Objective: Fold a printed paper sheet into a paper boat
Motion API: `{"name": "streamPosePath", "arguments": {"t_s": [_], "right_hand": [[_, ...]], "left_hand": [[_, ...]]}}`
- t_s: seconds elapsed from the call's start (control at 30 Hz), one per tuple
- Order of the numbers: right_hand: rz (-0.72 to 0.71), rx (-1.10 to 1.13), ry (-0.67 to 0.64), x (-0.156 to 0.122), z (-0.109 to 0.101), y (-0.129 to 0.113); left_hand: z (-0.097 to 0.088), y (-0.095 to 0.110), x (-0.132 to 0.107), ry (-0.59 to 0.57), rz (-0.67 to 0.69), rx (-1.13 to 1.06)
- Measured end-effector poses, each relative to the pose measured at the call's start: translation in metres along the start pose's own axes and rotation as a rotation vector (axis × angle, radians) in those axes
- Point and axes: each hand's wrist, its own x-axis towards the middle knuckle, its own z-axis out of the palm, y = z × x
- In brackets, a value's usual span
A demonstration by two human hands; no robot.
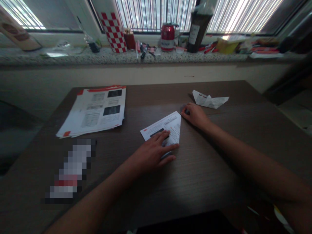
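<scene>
A printed sheet of paper (174, 125), folded to a pointed shape, lies flat on the brown table. Across its lower part rests my left hand (153, 149), palm down with its fingers spread, hiding some of the print. My right hand (193, 114) is curled beside the sheet's top right corner, its fingertips at or very near the edge; I see nothing between them. Behind the right hand sits a folded paper boat (209, 100).
A stack of printed sheets (97, 110) lies at the table's back left. Nearer on the left is a blurred-out phone-shaped object (73, 169). Along the windowsill (80, 58) stand a red can (167, 37), a dark bottle (197, 31), a checkered container (114, 32) and small clutter.
</scene>
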Motion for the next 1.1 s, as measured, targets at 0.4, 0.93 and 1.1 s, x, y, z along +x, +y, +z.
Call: {"name": "streamPosePath", "arguments": {"t_s": [0.4, 0.93, 1.1], "right_hand": [[0.008, 0.074, 0.033, -0.013, 0.001, -0.006], [-0.005, 0.108, 0.124, -0.026, -0.007, -0.012], [-0.243, 0.144, -0.046, -0.063, -0.015, -0.032]], "left_hand": [[-0.002, 0.001, 0.000, 0.009, -0.002, 0.000], [0.001, -0.002, 0.002, 0.008, 0.040, 0.009], [0.006, -0.005, 0.004, 0.017, 0.064, -0.002]]}}
